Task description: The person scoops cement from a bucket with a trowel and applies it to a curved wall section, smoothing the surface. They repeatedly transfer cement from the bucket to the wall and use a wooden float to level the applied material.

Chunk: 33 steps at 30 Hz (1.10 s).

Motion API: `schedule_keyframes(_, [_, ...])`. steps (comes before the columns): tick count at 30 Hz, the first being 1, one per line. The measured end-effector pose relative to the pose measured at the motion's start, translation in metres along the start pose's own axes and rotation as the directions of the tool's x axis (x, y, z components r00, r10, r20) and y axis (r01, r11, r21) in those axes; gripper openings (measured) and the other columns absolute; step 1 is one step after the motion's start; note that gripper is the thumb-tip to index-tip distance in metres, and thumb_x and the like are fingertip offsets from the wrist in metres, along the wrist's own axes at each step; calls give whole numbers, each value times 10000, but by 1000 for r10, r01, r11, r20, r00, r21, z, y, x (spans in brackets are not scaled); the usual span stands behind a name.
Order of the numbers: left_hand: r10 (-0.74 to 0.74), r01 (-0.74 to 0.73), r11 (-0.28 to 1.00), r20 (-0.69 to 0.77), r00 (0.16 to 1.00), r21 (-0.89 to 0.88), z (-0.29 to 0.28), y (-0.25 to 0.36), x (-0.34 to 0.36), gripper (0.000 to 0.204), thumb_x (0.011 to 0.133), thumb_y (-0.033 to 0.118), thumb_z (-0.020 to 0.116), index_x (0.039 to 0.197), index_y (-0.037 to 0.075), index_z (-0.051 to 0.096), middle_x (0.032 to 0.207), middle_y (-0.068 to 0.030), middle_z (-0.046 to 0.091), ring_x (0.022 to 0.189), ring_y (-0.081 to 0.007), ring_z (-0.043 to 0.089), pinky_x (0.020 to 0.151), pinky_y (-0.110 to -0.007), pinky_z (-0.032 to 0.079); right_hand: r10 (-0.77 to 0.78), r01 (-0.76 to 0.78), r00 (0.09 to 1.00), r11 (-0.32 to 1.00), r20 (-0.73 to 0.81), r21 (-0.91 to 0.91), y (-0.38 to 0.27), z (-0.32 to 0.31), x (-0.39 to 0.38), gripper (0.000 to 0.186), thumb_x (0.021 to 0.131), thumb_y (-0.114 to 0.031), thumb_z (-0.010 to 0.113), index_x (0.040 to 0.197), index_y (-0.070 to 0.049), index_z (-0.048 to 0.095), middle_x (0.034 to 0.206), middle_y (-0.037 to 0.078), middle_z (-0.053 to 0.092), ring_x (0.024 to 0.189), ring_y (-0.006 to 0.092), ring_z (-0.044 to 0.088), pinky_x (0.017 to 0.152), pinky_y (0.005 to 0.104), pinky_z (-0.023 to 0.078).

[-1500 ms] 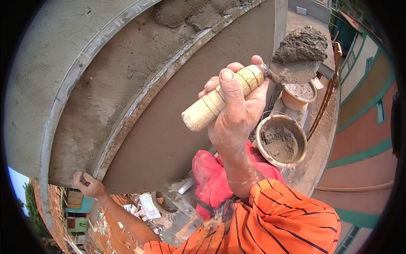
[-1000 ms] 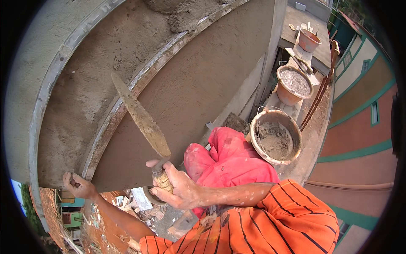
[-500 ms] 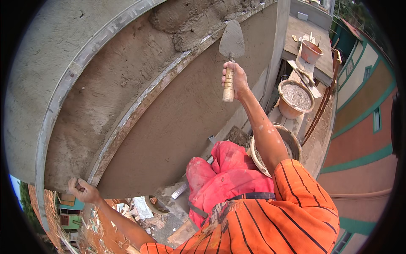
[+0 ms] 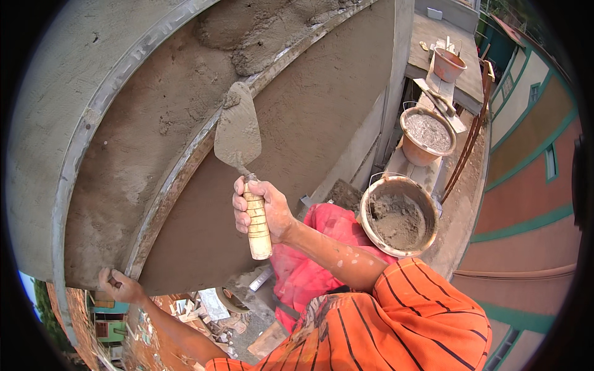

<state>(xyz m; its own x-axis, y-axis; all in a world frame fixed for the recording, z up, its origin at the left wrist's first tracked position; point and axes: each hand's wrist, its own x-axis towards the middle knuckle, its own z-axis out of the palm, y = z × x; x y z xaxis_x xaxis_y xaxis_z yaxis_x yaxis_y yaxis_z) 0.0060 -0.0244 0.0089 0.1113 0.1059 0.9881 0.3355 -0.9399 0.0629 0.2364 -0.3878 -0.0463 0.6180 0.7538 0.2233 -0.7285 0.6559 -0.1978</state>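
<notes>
My right hand (image 4: 266, 210) is closed round the ringed wooden handle of a trowel (image 4: 238, 133), centre view, its blade raised and smeared with mortar, over the lower straight strip (image 4: 185, 170) on the grey wall. Lumps of wet mortar (image 4: 250, 52) cling above that strip near the top. My left hand (image 4: 120, 285), at lower left, is curled closed at the strip's bottom end; what its fingers hold is hidden. An upper metal strip (image 4: 86, 130) runs alongside on the wall.
A bucket of mortar (image 4: 399, 229) stands right of my knees, with a bucket of pale mix (image 4: 427, 133), tools (image 4: 439, 102) and a smaller bucket (image 4: 448, 65) behind on a plank. Painted building walls (image 4: 520, 260) are at right, rubble (image 4: 204, 318) below.
The trowel carried a big mortar lump at first, then only a smear. It swung left, up to the right, and is now lower and further left. My left hand stayed at the strip's end.
</notes>
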Motion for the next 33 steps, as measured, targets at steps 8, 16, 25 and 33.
schedule_keyframes(8, [-47, 41, 998, -157, 986, -42, -14, 29, -11, 265, 872, 118, 669, 1082, -38, 627, 1114, -129, 650, 811, -192, 591, 693, -296, 502, -165, 142, 986, 832, 6, -536, -105, -26, -159, 296, 816, -241, 597, 994, -17, 525, 777, 68, 573, 640, 149, 597, 580, 272, 511])
schedule_keyframes(16, [-237, 264, 840, 117, 964, -474, 3, 141, -118, 290, 836, -9, 620, 1118, -57, 565, 1063, -147, 608, 913, -202, 605, 788, -303, 527, -602, -793, 427, -608, -674, 41, -199, -8, -318, 203, 768, -222, 540, 813, -33, 597, 759, 192, 645, 743, 375, 615, 679, 465, 479])
schedule_keyframes(25, [453, 921, -41, 829, -329, 388, 106, 406, -284, 674, 948, 425, 531, 1450, 27, 322, 1438, -167, 391, 1316, -245, 393, 1055, -364, 331, -270, -173, 725, -962, -634, 213, -217, -83, -177, 158, 810, -175, 608, 819, -100, 747, 844, 61, 732, 848, 186, 702, 674, 333, 522])
schedule_keyframes(33, [581, 867, -209, 771, -261, 451, 102, 490, -298, 784, 876, 433, 633, 1457, 20, 304, 1440, -134, 398, 1346, -216, 341, 1132, -358, 230, -268, -303, 523, -946, -809, 117, -201, -31, -245, 226, 792, -199, 539, 868, -71, 709, 828, 131, 696, 846, 275, 684, 709, 366, 496])
